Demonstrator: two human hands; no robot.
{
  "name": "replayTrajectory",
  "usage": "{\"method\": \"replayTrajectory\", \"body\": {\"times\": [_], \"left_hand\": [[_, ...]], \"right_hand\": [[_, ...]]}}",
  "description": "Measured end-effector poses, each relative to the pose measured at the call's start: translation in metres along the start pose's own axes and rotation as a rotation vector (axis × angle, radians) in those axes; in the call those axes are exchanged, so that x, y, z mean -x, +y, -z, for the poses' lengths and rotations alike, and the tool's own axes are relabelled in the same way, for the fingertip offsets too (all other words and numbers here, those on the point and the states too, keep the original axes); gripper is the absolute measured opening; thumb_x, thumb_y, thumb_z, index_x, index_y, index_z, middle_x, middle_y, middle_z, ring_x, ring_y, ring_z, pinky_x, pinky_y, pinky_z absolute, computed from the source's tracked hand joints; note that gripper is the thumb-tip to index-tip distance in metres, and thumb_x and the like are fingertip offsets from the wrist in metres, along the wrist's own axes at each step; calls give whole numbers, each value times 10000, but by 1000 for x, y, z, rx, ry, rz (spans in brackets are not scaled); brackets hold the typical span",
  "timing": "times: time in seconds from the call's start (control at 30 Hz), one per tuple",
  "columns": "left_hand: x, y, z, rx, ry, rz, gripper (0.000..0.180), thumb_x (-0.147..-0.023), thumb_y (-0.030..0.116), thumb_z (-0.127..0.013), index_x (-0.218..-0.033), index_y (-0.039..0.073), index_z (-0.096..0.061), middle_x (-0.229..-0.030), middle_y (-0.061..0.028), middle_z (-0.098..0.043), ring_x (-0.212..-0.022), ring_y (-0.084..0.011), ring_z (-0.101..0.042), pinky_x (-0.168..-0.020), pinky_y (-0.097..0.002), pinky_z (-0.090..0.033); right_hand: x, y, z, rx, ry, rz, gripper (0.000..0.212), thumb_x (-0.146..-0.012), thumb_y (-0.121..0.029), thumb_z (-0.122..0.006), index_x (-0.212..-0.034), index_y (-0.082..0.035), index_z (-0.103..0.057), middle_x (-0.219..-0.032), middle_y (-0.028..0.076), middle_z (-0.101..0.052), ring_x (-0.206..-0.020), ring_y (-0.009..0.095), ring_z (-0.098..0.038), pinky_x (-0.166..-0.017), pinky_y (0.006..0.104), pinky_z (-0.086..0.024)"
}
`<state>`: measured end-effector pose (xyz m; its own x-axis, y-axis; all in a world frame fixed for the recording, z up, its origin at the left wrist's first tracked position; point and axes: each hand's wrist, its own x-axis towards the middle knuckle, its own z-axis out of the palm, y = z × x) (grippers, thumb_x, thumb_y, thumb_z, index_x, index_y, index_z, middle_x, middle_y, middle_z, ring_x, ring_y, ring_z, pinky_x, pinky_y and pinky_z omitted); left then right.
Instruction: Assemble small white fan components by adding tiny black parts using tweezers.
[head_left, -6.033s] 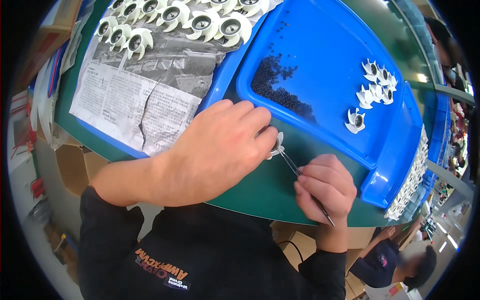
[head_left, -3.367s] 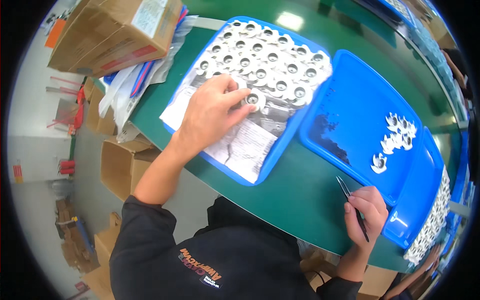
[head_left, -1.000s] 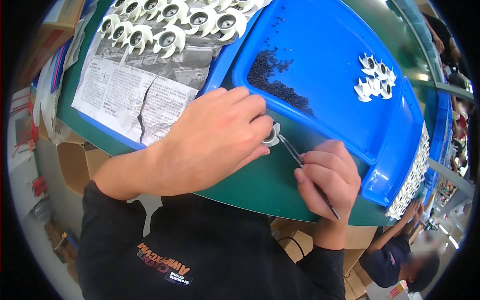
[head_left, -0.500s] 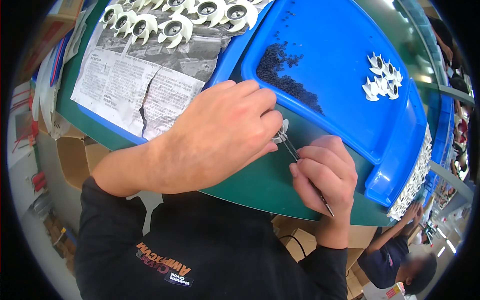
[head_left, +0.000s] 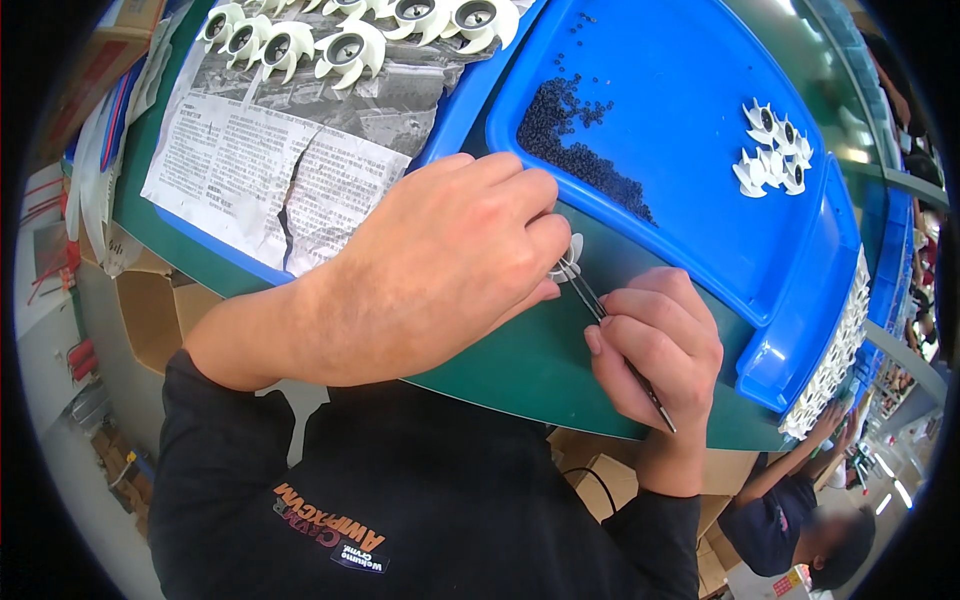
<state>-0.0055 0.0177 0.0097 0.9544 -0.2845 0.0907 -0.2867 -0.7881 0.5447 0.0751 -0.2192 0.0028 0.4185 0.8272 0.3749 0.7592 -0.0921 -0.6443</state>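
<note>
My left hand (head_left: 455, 255) is closed around a small white fan wheel (head_left: 572, 252), most of which its fingers hide. Between the fingers of my right hand (head_left: 660, 340) is a pair of metal tweezers (head_left: 592, 300), and their tips reach into the white wheel beside my left fingertips. Whether the tips grip anything there is too small to tell. Both hands are over the green table (head_left: 530, 375), just in front of a blue tray (head_left: 690, 150). In that tray lie many small black rings (head_left: 580, 160) at the near left and several white fan wheels (head_left: 770, 165) at the right.
On the left, white fan wheels with dark centres (head_left: 350, 55) stand on a torn newspaper (head_left: 270, 165) in another blue tray. A smaller blue tray (head_left: 790, 340) and a mass of white wheels (head_left: 825, 370) are at the right edge. Beyond sits another person (head_left: 790, 520).
Hardly anything differs. The view has shifted slightly, and both hands keep the same hold, with the tweezers' tips still in the white wheel.
</note>
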Motion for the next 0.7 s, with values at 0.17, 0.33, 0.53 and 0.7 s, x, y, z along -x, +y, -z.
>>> {"method": "replayTrajectory", "body": {"times": [0.17, 0.33, 0.53, 0.7], "left_hand": [[1, 0, -1, -10, -5, -1, 336, -853, 183, -863, -1101, 12, -716, -1043, -102, -644, -974, -287, -645, -830, -412, -536], [0, 1, 0, -14, -9, -1, 332, -858, 178, -859, -1108, 13, -717, -1047, -101, -643, -976, -286, -644, -830, -410, -536], [1, 1, 2, -8, -21, 5, 331, -858, 174, -857, -1111, 14, -717, -1049, -97, -643, -976, -284, -643, -829, -411, -532], [0, 0, 1, -11, -16, 1, 331, -860, 176, -855, -1114, 16, -717, -1051, -96, -643, -982, -284, -642, -830, -413, -529]], "right_hand": [[-1, 0, 0, 0, -8, 0, 259, -720, 36, -850, -892, -24, -666, -917, 96, -689, -805, 285, -654, -707, 391, -535], [-1, -1, 0, 12, -14, 15, 268, -710, 39, -851, -891, -25, -663, -918, 94, -685, -806, 285, -654, -706, 389, -538], [-2, -1, -1, 20, -7, 19, 268, -708, 44, -849, -890, -28, -665, -924, 95, -682, -808, 286, -655, -706, 389, -542], [-2, 0, -2, 13, -26, 8, 261, -716, 43, -850, -895, -24, -672, -931, 90, -681, -820, 286, -656, -714, 391, -548]]}}
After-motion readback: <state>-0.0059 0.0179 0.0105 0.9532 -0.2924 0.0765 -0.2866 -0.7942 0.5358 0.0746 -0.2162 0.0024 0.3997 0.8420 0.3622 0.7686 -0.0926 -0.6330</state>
